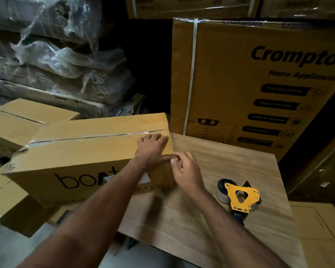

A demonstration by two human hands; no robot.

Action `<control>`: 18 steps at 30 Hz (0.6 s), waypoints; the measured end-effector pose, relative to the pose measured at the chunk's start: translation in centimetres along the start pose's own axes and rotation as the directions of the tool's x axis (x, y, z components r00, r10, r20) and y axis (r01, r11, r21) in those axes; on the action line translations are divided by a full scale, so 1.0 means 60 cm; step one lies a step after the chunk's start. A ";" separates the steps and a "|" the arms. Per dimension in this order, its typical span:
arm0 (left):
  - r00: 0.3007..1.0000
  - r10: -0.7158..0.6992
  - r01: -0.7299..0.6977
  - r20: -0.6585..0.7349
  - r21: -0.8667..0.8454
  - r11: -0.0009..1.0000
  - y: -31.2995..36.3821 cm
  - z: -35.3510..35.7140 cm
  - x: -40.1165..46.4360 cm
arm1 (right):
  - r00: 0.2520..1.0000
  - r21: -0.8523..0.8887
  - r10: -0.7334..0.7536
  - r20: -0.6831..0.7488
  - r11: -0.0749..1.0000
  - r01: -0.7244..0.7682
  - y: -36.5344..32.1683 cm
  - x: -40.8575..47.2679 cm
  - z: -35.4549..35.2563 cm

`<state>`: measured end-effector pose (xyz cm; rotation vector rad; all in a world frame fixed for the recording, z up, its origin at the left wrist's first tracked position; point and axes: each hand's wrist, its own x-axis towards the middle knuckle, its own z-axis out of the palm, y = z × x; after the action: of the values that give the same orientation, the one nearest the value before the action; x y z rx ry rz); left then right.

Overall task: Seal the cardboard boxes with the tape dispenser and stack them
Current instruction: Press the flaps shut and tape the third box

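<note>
At the left edge of the wood-grain bench (230, 161), a long cardboard box (81, 157) printed "boAt" is lying, with part of it overhanging toward lower boxes on the floor. Clear tape is seen along its top seam. The left hand (151, 149) is laid flat on the box's right end, fingers spread. The right hand (184, 169) is held at the same corner with fingers curled; whether a tape end is pinched cannot be told from the blur. The yellow tape dispenser (240, 198) is resting on the bench, well apart from both hands.

Risks, judged: the tape end at the corner may be left lifted if not pressed down fully, so the seam could peel. The box may be tipped off the bench edge if pushed left, given the overhang. The dispenser blade is exposed near the right forearm.

Legible writing: "boAt" on the box side; "Crompton Home Appliances" on the large carton (259, 84) behind the bench. Smaller labels are unreadable.
</note>
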<state>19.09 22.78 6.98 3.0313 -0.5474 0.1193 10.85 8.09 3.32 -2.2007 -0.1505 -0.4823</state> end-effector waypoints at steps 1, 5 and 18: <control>0.999 0.047 -0.047 0.021 -0.003 0.999 0.004 -0.008 -0.013 | 0.997 0.023 0.017 -0.077 1.000 -0.015 -0.009 0.006 0.000; 0.988 0.147 -0.142 0.049 -0.098 0.985 0.026 -0.039 -0.037 | 0.973 0.115 0.057 -0.223 0.993 -0.032 -0.028 0.045 -0.011; 0.999 -0.039 0.043 0.022 -0.180 0.983 0.064 0.017 -0.043 | 0.946 0.375 0.284 0.154 0.870 -0.322 -0.005 0.209 -0.018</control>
<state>15.42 19.98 5.92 2.8680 -0.4689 0.0381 21.97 6.71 9.08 -1.8021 0.0483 -0.1520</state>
